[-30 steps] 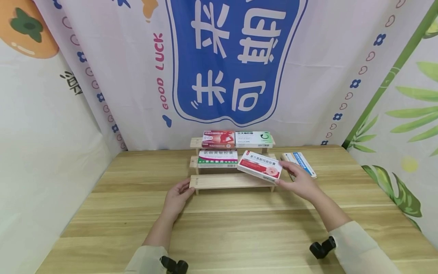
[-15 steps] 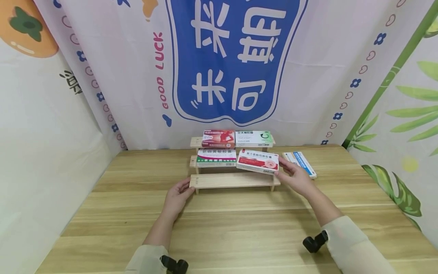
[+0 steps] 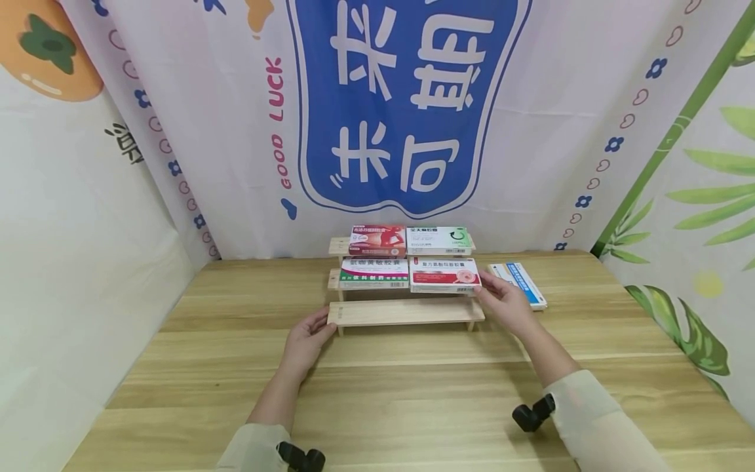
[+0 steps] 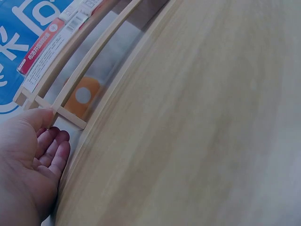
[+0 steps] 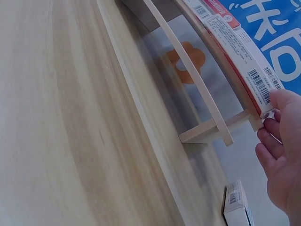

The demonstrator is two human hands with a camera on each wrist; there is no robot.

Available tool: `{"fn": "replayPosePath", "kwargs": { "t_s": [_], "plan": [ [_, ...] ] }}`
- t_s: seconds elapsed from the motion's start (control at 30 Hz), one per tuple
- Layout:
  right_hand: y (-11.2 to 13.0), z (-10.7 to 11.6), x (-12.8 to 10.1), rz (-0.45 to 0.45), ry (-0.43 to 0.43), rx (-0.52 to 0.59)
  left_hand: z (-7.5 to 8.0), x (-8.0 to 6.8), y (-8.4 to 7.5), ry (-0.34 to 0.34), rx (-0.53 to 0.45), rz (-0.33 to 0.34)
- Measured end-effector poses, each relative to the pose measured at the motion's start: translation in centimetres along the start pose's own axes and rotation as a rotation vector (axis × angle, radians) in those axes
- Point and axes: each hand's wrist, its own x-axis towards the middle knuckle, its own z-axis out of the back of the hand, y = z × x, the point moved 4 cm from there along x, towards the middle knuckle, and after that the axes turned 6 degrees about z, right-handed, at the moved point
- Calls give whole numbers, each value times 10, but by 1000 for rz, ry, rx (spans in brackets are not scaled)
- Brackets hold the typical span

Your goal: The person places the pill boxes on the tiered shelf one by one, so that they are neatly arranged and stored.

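A three-tier wooden rack stands at the back of the table. On its middle tier a red-and-white medicine box lies beside a white-and-green box. My right hand holds the red-and-white box's right end, thumb on top and fingers just under the corner. My left hand rests against the left end of the bottom tier, its thumb touching the wood and its fingers loosely curled. The bottom tier is bare.
The top tier carries a red box and a white box with a green mark. A blue-and-white box lies on the table right of the rack. Printed cloth walls close in the back and both sides.
My right hand has carried the red-and-white box up and back from over the bottom tier and set it level on the middle tier. My left hand has stayed put.
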Motion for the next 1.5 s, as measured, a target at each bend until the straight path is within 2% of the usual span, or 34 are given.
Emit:
{"fn": "replayPosePath", "kwargs": {
  "t_s": [0.33, 0.6, 0.8, 0.97, 1.1, 1.5],
  "plan": [
    [-1, -1, 0, -20, -56, 23, -1, -1, 1, -5, 4, -3],
    [-7, 5, -4, 10, -99, 37, -1, 0, 0, -13, 7, -1],
    [-26, 18, -11, -22, -159, -60, 0, 1, 1, -22, 2, -8],
    [-41, 29, -17, -92, -180, -179, 1, 1, 2, -19, 1, -16],
    [-52, 35, -21, -100, -190, -266, 0, 1, 2, -14, 1, -18],
    [-72, 42, -26, -256, -216, -304, -1, 1, 0, -17, -14, -17]
  ]
}}
